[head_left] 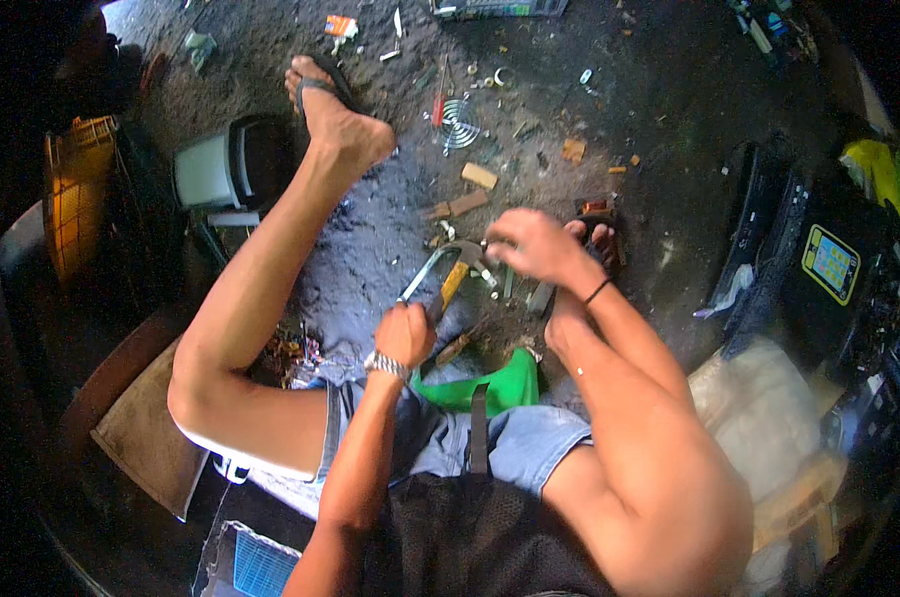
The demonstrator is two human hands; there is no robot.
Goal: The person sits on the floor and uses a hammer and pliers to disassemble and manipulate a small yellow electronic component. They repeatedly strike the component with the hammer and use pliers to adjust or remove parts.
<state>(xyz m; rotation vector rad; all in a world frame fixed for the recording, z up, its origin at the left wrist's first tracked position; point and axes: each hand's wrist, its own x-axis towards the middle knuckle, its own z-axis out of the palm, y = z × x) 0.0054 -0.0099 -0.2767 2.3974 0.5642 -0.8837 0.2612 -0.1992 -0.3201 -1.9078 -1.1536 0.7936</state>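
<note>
Littered concrete floor; left hand (404,334) grips yellow-handled hammer (457,271), right hand (531,245) pinches something unclear.

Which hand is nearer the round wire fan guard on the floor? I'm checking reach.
The right hand. It is below and slightly right of the wire fan guard; the left hand, gripping a hammer, sits farther below it, closer to the body.
</note>
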